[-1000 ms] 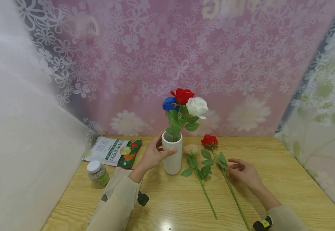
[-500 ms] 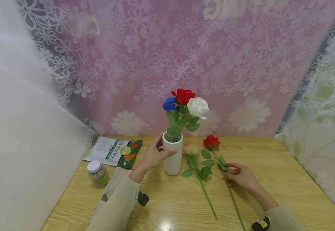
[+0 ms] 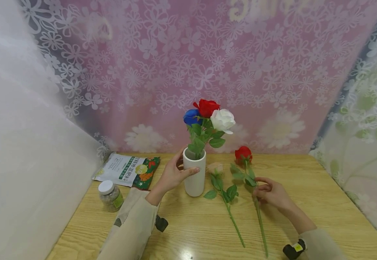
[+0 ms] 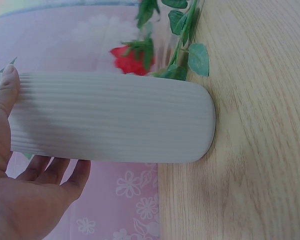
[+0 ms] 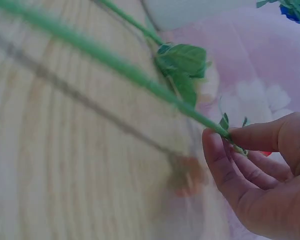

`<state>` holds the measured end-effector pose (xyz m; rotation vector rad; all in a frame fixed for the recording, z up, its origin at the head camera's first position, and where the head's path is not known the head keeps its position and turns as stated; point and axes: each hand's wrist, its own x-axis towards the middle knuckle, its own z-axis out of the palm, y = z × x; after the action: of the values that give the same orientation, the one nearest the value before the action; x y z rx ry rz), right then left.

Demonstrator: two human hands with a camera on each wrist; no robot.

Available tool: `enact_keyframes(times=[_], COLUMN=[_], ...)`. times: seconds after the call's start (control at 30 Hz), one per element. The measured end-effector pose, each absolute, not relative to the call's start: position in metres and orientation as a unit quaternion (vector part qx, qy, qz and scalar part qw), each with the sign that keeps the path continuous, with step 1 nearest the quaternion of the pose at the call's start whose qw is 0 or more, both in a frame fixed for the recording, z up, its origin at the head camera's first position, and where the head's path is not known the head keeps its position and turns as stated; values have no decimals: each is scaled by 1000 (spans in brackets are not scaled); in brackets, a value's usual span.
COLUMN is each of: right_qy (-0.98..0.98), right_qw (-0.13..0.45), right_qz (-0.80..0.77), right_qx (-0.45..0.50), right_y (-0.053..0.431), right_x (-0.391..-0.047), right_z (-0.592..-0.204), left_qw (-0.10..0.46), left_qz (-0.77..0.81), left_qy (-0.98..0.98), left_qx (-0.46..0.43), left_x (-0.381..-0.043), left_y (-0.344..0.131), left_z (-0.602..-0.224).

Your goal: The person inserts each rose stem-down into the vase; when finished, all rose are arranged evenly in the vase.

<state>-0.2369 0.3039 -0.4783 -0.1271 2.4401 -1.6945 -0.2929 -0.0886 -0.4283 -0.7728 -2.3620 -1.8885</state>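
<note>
My left hand [image 3: 173, 174] grips a white ribbed vase [image 3: 194, 184] near its top, thumb across the front and fingers behind. In the vase stand a red rose [image 3: 207, 108], a blue rose [image 3: 191, 117] and a white rose [image 3: 222, 120] with green leaves. My right hand [image 3: 273, 195] pinches the green stem [image 5: 140, 80] of another red rose [image 3: 243, 154] between thumb and fingertips, just below its leaves. In the right wrist view that stem is above the wood, its shadow beside it. A pale peach rose [image 3: 216, 168] lies on the table between vase and right hand.
At the left stand a clear jar with a white lid [image 3: 109, 196] and a white and green printed bag [image 3: 126, 170]. A greyish cloth [image 3: 126, 209] lies partly under the left sleeve. Behind the wooden table [image 3: 188, 231] hangs a pink flowered curtain [image 3: 175, 72].
My right hand has closed on the red rose's stem and raised it; the bloom has shifted right and up, and the stem's lower end left. My left hand and the vase keep their place.
</note>
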Motion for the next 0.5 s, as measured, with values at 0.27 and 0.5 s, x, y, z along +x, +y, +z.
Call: enact_keyframes(times=[0.27, 0.5], right_qy=[779, 754], right_qw=[60, 41], right_qz=[-622, -652], right_qx=[-49, -62], right_y=[299, 292], right_x=[-239, -241], right_z=[-451, -425], left_qw=[14, 7], left_qz=[-611, -612], left_qy=[-751, -751], left_qx=[-250, -248], left_x=[-293, -292], left_y=[-88, -88], left_z=[-429, -428])
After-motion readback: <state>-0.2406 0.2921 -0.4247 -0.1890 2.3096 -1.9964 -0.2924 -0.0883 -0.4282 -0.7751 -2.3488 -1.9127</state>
